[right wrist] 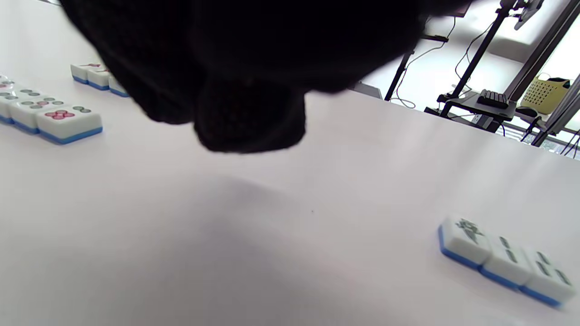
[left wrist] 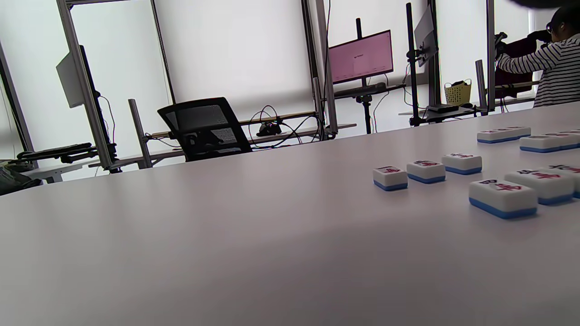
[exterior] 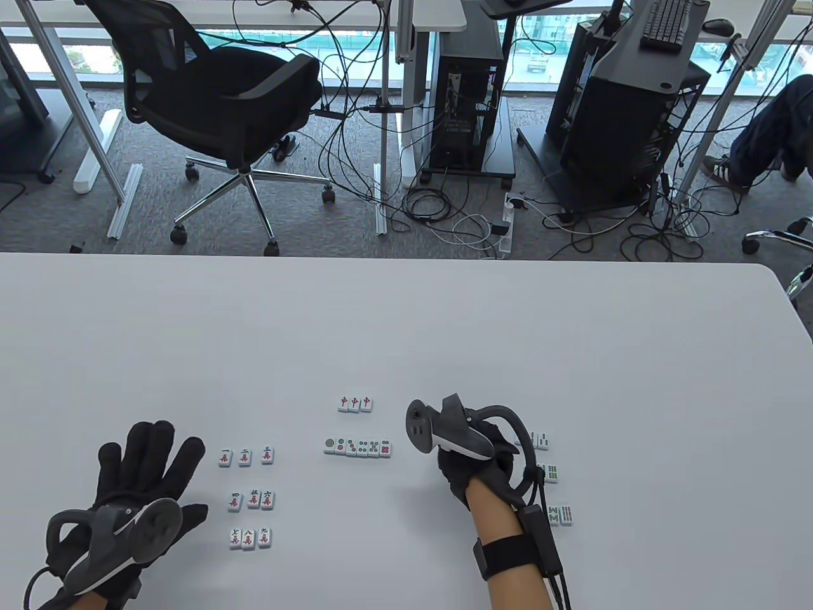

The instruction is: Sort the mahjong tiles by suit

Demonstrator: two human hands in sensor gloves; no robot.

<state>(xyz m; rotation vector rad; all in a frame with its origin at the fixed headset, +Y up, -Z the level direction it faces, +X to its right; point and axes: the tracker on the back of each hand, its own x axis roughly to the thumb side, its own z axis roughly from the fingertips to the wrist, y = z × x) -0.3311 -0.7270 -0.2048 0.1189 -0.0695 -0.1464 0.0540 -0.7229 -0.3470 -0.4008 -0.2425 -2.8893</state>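
Observation:
Mahjong tiles lie face up in groups on the white table (exterior: 406, 330). Character tiles form three rows of three (exterior: 251, 500), just right of my left hand (exterior: 152, 464), which rests flat with fingers spread. They also show in the left wrist view (left wrist: 426, 171). A row of three red-dragon tiles (exterior: 355, 403) lies above a row of several circle tiles (exterior: 357, 447). Bamboo tiles (exterior: 551, 472) lie in short rows partly hidden behind my right hand (exterior: 460, 473). That hand's fingers (right wrist: 249, 122) are curled over bare table between the circle tiles (right wrist: 68, 120) and three bamboo tiles (right wrist: 503, 260); nothing shows in them.
The table's far edge and rounded right corner (exterior: 781, 286) border a floor with cables, an office chair (exterior: 222, 108) and computer towers (exterior: 629, 114). The far half of the table is bare white surface.

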